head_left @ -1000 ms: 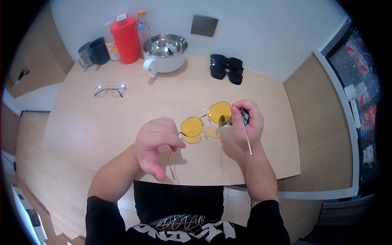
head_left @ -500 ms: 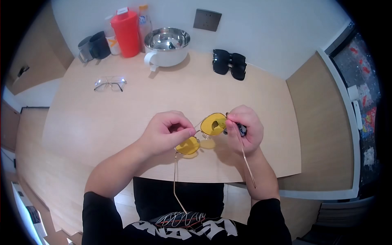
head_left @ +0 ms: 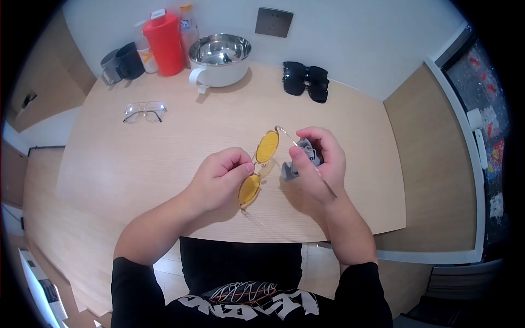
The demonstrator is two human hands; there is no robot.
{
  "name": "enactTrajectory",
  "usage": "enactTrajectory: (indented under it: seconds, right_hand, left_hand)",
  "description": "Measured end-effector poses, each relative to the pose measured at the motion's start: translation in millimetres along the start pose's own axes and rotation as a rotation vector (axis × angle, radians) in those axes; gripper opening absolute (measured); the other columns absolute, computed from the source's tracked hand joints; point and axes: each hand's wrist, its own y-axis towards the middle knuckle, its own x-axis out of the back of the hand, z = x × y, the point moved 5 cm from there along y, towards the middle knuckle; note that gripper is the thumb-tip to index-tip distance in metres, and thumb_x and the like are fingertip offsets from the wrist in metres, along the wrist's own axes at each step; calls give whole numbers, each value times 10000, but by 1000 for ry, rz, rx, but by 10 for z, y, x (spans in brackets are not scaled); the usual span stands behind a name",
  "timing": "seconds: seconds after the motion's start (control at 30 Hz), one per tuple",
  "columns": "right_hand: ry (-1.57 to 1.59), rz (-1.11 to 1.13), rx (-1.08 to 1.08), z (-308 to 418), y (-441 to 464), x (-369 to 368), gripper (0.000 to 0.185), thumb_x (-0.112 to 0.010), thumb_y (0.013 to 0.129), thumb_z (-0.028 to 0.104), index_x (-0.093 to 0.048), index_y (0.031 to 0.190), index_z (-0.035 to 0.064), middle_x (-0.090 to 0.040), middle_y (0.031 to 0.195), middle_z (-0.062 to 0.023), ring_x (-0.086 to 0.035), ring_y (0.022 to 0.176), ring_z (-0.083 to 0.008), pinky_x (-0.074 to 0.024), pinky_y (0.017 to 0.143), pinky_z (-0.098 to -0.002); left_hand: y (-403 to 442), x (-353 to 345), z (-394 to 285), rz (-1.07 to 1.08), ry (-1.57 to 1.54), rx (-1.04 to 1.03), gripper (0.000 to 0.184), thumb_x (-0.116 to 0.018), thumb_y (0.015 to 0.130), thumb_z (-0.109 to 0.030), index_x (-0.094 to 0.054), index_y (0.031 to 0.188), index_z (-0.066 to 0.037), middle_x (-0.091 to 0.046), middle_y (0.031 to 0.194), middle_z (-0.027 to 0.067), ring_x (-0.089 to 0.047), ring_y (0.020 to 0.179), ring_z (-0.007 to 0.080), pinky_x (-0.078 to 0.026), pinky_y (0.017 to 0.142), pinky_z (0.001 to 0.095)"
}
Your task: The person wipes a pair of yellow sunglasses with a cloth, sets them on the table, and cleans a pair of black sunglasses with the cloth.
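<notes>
A pair of yellow-lensed sunglasses (head_left: 267, 147) with a thin gold frame is held above the table, one lens higher than the other. My left hand (head_left: 221, 177) is closed, pinching the frame near the bridge between thumb and fingers. A crumpled grey cloth (head_left: 291, 170) with dark print is bunched in my right hand (head_left: 324, 167), whose fingers curl round it. One gold temple arm runs from the upper lens past my right thumb toward the wrist. Whether the thumb presses on that arm is hard to see.
Clear-lensed glasses (head_left: 144, 112) lie at the left, and large black sunglasses (head_left: 305, 82) at the back right. Along the wall stand dark mugs (head_left: 130, 61), a red lidded jug (head_left: 164, 46), a bottle (head_left: 188, 30) and a white-sided steel bowl (head_left: 219, 71). A wooden panel (head_left: 432, 158) borders the right.
The sunglasses have turned from flat to a steeper, sideways tilt. My right hand has moved off the upper lens and slightly up, and more of the grey cloth shows.
</notes>
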Motion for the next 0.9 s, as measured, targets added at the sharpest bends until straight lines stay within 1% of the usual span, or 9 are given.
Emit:
enactTrajectory:
  seconds: [0.1, 0.2, 0.3, 0.4, 0.5, 0.6, 0.67, 0.8, 0.9]
  right_hand:
    - [144, 16, -169, 63, -21, -39, 244, -742, 859, 153, -584, 991, 22, -550, 812, 7, -488, 715, -53, -418, 611, -222]
    - [181, 145, -413, 14, -26, 45, 227, -744, 858, 170, -583, 957, 45, -563, 832, 1, -491, 715, -50, -405, 609, -209]
    - [195, 391, -620, 33, -12, 68, 246, -763, 819, 151, -584, 958, 55, -570, 841, -5, -515, 747, -55, -417, 642, -212]
    - [321, 518, -464, 91, -2, 32, 242, -753, 786, 102, -584, 951, 53, -579, 867, -11, -549, 793, -69, -443, 695, -222]
    - [427, 446, -488, 109, -40, 52, 275, -737, 763, 68, -594, 996, 34, -609, 936, -32, -577, 833, -91, -465, 745, -237]
    - [438, 415, -566, 89, -27, 68, 242, -693, 732, 19, -606, 959, 8, -641, 943, -83, -590, 862, -108, -465, 741, -228]
    - [486, 402, -525, 111, -28, 52, 211, -691, 733, 15, -629, 934, 2, -648, 944, -81, -596, 831, -102, -470, 727, -225]
    - [454, 390, -590, 118, -33, 73, 134, -701, 759, 10, -662, 887, -1, -656, 915, -61, -601, 766, -87, -481, 697, -221]
    - [303, 319, -580, 68, -36, 34, 155, -719, 785, 20, -669, 929, -3, -655, 887, -42, -603, 750, -80, -488, 687, -221]
  left_hand:
    - [11, 42, 10, 34, 80, -46, 110, -563, 956, -106, -581, 882, -26, -572, 791, -15, -501, 745, 56, -438, 681, 228]
    - [13, 61, 1, 23, 109, -78, 105, -550, 956, -96, -570, 872, -36, -555, 788, -24, -488, 745, 47, -424, 673, 218]
    - [11, 73, -46, 1, 164, -127, 101, -533, 958, -83, -555, 864, -54, -534, 788, -42, -477, 728, 36, -404, 647, 200]
    - [16, 66, -15, 14, 103, -84, 104, -537, 949, -88, -556, 856, -49, -533, 779, -41, -469, 729, 35, -398, 646, 202]
    - [17, 98, 23, 50, 62, -40, 112, -545, 939, -102, -569, 853, -35, -547, 780, -34, -470, 749, 38, -401, 655, 212]
    - [6, 65, 19, 85, 74, -26, 120, -545, 935, -104, -573, 841, -35, -544, 748, -41, -470, 714, 38, -399, 624, 219]
    - [-31, 9, -12, 98, 121, 30, 129, -547, 932, -107, -579, 831, -34, -541, 722, -46, -472, 686, 40, -402, 603, 228]
    - [-26, -40, -10, 139, 270, -72, 183, -527, 946, -138, -580, 821, -14, -553, 677, 5, -501, 634, 92, -429, 592, 276]
    - [-41, -104, -77, 168, 425, -131, 219, -503, 957, -157, -568, 816, -3, -565, 673, 65, -527, 624, 158, -445, 609, 314]
